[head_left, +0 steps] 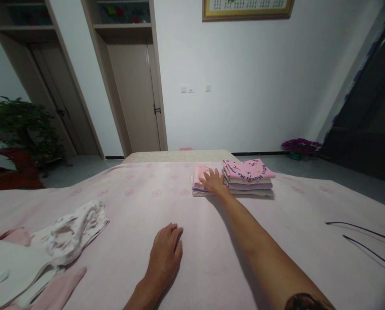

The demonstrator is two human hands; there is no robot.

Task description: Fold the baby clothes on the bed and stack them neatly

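Note:
My right hand (pixel 213 181) reaches forward and lies with fingers spread on top of a small stack of folded clothes (pixel 199 174), light pink above and lilac and whitish below. Right beside it stands a taller folded stack (pixel 250 185), topped by a pink printed garment (pixel 249 169) with dark lettering. My left hand (pixel 167 246) rests palm down on the pale pink bedspread (pixel 141 224), fingers loosely bent and holding nothing. At the left lies a loose heap: a white printed garment (pixel 72 230), a plain white garment (pixel 14 267) and a pink piece (pixel 60 288).
Two thin black curved wires (pixel 360 226) lie at the right of the bedspread. Beyond the far edge are a beige surface (pixel 179 156), a closed door (pixel 131 94) and purple flowers (pixel 301 146). A leafy plant (pixel 21 125) and reddish wooden furniture (pixel 14 168) stand left.

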